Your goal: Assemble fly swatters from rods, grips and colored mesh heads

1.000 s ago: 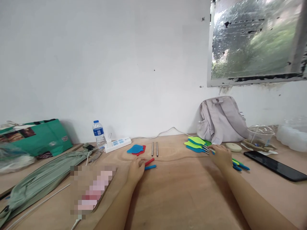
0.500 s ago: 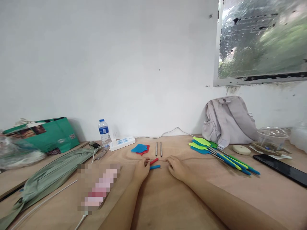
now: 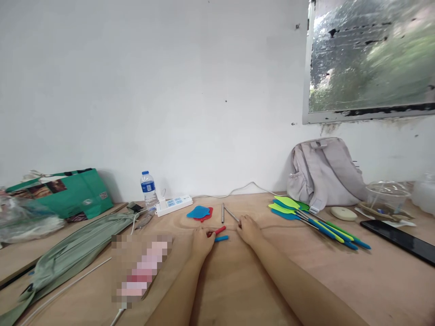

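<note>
Near the middle of the table, just ahead of the right hand (image 3: 249,230), lies a slim, round metal rod (image 3: 231,214) with a dull silver sheen, its near end pinched between curled fingertips and its far end slanting toward a matching straight rod (image 3: 223,213). The left hand (image 3: 204,240) is mostly closed, thumb and fingers on the near end of a smooth red handle (image 3: 220,230); a blue handle (image 3: 222,238) lies just beside it, and whether the fingers also grip that one I cannot tell. Beyond are two flat, leaf-shaped heads, a blue head (image 3: 198,212) overlapping a red head (image 3: 207,213). Half a second ago the two rods lay parallel and the right hand was short of them; now it has one, turned askew, while the left hand stays by its handles. Off to the right fans a bundle of green, yellow and blue swatters (image 3: 287,202) with metal shafts. Pale, grained wood forms the tabletop (image 3: 231,280), which also bears a soft grey backpack (image 3: 319,172), a white power strip (image 3: 174,205) and a clear bottle (image 3: 147,186). Behind rises a plain white wall (image 3: 170,90) with a smeared window (image 3: 370,59).
</note>
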The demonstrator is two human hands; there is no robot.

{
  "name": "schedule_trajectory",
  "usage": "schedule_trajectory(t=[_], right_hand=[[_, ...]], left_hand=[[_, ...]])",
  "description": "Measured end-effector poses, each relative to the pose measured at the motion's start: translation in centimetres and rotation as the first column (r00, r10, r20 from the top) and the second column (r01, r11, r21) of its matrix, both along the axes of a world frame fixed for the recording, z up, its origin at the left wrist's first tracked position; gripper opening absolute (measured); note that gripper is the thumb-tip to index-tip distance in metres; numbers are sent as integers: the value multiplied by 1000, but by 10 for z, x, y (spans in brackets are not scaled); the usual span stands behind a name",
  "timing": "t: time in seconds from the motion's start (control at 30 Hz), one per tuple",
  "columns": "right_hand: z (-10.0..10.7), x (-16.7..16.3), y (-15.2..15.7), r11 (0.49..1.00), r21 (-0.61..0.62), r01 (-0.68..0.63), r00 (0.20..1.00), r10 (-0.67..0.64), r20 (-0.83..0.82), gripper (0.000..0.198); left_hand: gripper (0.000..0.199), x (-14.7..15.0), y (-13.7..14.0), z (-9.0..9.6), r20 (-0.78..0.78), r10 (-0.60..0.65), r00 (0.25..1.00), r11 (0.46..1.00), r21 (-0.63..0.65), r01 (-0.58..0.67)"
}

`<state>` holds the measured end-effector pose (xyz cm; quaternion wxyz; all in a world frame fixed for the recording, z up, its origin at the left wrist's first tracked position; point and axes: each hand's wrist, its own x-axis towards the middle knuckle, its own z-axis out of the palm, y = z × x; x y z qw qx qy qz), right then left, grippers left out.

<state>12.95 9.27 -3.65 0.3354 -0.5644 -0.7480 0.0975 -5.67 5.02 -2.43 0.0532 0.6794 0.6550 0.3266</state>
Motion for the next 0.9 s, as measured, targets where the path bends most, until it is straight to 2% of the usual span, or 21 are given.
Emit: schedule_trajectory(t=[0.1, 0.2, 0.33, 0.43, 0.53, 0.67, 0.77, 0.83, 0.9], right_hand=[[-4, 9, 5, 999, -31, 18, 983, -23, -183, 7], [-6, 16, 13, 998, -47, 32, 912, -49, -408, 8], [-7, 26, 24, 994, -86, 66, 703, -107, -703, 3], [-7, 36, 23, 994, -105, 3, 514, -91, -853, 13], [-7, 43, 11, 990, -84, -111, 364, -38, -931, 21], [-7, 48, -18, 966, -65, -250, 263, 3, -965, 24], [-5, 54, -38, 925, -52, -377, 213, 32, -976, 22], [-1, 59, -47, 888, -10, -460, 163, 73, -984, 19], [2, 62, -51, 863, 53, -503, 81, 108, -991, 12]], left_hand=[[20, 0, 1, -2, -13, -11, 1000, 1000, 20, 11], [20, -1, 1, -3, -19, -9, 1000, 999, 52, 10], [22, -3, 4, -4, -11, -15, 1000, 994, 107, 16], [25, -3, 4, -1, 82, -52, 995, 980, 195, 36], [30, 2, -3, 5, 270, -163, 949, 957, 278, 86], [34, 16, -21, 16, 436, -305, 847, 947, 230, 223], [34, 26, -32, 21, 464, -380, 800, 925, 168, 342], [34, 29, -35, 20, 437, -411, 800, 909, 132, 395], [34, 30, -34, 18, 386, -436, 813, 896, 108, 430]])
